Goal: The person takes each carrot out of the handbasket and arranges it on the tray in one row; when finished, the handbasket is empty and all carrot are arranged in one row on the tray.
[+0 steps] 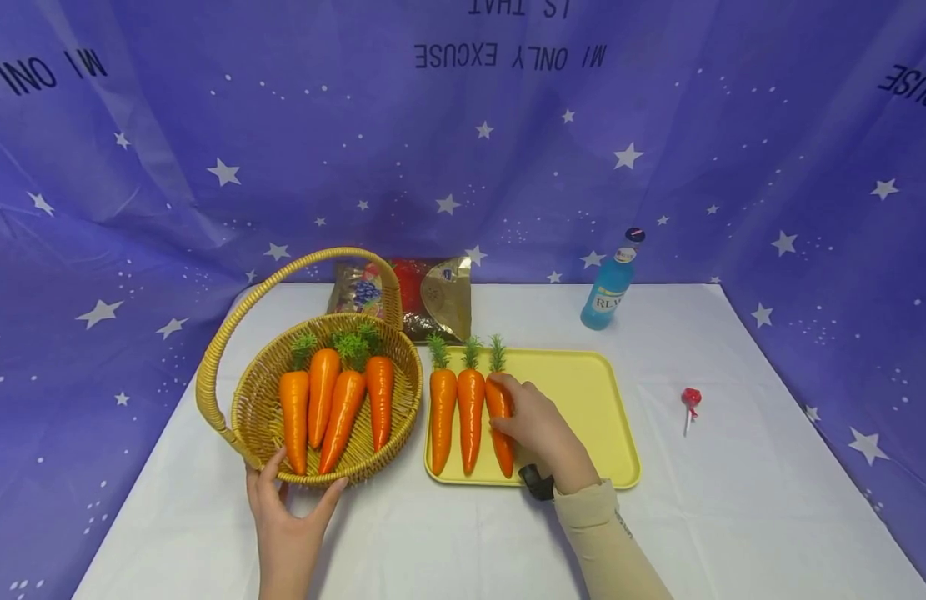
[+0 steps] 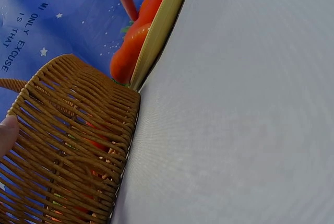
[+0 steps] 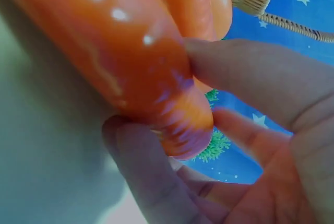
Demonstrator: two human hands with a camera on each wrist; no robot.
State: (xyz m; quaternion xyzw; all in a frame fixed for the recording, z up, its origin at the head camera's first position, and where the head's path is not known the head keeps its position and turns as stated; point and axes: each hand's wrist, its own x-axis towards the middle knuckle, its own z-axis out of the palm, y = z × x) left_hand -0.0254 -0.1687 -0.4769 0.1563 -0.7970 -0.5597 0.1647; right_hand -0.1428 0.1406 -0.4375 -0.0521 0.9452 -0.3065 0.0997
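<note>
In the head view, several orange carrots [image 1: 344, 417] with green tops lie in a wicker basket [image 1: 245, 400] with a tall arched handle. My left hand [image 1: 286, 512] holds the basket's near rim; its thumb [image 2: 7, 134] shows against the woven side in the left wrist view. Three carrots lie side by side on the left half of a yellow tray [image 1: 575, 417]. My right hand [image 1: 541, 425] pinches the rightmost carrot [image 1: 500, 408] near its thick end. In the right wrist view, thumb and finger press this carrot [image 3: 120, 41] from opposite sides.
Behind the basket lies a shiny red and gold bag [image 1: 440, 300]. A blue bottle [image 1: 608, 287] stands at the back right. To the tray's right is a red lollipop [image 1: 691, 400] on the white-covered table [image 1: 748, 517]. A purple starry cloth [image 1: 402, 167] hangs around the table.
</note>
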